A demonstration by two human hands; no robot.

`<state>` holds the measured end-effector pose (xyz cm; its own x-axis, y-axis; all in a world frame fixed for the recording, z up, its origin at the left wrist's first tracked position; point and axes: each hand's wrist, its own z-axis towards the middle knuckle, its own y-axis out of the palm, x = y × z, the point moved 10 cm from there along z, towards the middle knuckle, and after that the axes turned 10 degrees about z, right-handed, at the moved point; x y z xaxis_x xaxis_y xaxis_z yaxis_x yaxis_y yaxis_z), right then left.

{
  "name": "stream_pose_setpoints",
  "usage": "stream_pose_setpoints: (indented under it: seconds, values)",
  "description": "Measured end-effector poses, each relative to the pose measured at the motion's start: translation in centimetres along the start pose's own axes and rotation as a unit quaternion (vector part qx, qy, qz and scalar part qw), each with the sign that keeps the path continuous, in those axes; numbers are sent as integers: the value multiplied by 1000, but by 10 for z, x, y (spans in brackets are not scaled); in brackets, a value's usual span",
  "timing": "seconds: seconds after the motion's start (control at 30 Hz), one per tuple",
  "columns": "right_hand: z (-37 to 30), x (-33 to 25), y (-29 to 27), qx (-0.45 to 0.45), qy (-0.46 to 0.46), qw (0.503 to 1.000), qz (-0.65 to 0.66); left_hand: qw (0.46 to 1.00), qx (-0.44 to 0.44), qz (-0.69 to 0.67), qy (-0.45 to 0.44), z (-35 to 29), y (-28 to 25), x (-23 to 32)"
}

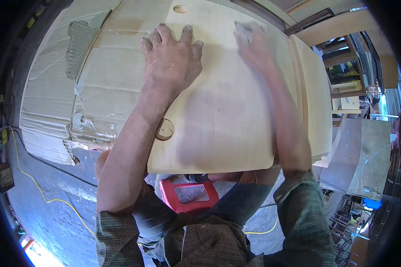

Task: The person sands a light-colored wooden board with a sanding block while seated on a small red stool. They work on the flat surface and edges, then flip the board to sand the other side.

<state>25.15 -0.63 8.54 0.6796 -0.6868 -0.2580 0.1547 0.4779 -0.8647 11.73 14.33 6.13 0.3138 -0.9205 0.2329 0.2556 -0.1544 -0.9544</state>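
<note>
A pale wooden panel (227, 133) lies in front of me, with one round hole (181, 9) near its far edge and a round cut-out (165, 129) at its left side. My left hand (171, 55) is pressed flat on the panel's left part, fingers spread and dusty at the tips. Toward the far right of the panel, my right hand (256, 44) is smeared by motion. Under its fingers shows a small grey sheet (245, 27), too blurred to name surely, against the wood.
Torn cardboard (49, 102) extends beneath and left of the panel. More pale boards (314, 98) stand along the right side. Below, a red plastic stool (169, 196) shows between my legs, and a yellow cable (60, 200) runs over the grey floor. Wooden frames (343, 62) are stacked at far right.
</note>
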Motion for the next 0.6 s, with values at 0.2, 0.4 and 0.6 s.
stream_pose_setpoints:
  seconds: [0.2,0.4,0.6]
  values:
    - [-119,-70,-53,-42,-68,997,23,999,36,35,-5,-5,-2,-3]
    - [-45,-28,-28,4,-25,999,20,1000,7,21,-1,-2,-4,3]
    - [59,1,22,-15,87,992,-87,1000,8,-5,-23,-2,-7,-3]
